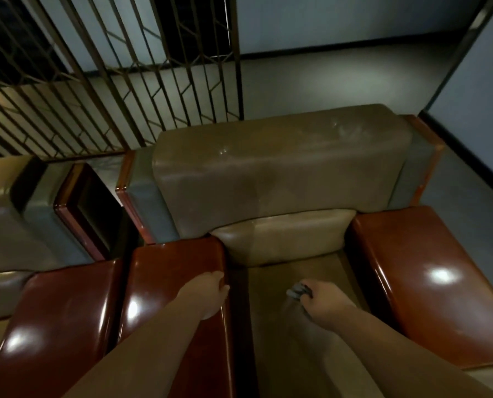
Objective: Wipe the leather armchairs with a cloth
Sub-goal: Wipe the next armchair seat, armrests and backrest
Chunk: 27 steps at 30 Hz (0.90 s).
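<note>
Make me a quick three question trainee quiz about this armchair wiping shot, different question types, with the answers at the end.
1. True or false: the left hand rests on the glossy wooden armrest.
2. Which hand holds the cloth? A) left B) right C) neither
3. Fill in: the right hand works over the chair's ____ cushion.

Key: 1 true; 2 B; 3 seat.
</note>
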{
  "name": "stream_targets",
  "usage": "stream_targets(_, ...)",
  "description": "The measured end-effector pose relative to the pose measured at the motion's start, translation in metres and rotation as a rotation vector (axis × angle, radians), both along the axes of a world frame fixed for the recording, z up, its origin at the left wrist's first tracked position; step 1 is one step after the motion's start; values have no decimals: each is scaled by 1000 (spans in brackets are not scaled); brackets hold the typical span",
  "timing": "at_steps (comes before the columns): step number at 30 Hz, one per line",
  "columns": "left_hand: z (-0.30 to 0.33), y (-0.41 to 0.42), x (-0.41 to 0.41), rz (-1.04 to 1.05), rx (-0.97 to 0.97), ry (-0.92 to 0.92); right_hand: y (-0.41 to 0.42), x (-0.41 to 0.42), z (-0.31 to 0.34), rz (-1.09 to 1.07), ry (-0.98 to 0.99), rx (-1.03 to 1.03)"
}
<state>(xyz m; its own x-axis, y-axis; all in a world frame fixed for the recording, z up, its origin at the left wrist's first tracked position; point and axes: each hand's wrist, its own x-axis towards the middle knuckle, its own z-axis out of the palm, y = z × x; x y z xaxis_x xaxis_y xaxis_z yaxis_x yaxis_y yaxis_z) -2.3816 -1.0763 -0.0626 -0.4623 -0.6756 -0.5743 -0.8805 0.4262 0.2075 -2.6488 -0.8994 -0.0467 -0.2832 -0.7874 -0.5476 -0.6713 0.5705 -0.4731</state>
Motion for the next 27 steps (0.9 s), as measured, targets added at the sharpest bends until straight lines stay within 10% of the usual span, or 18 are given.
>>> stream_targets(27,55,-30,-167,-64,-115,31,-31,-127,65,-3,-33,-198)
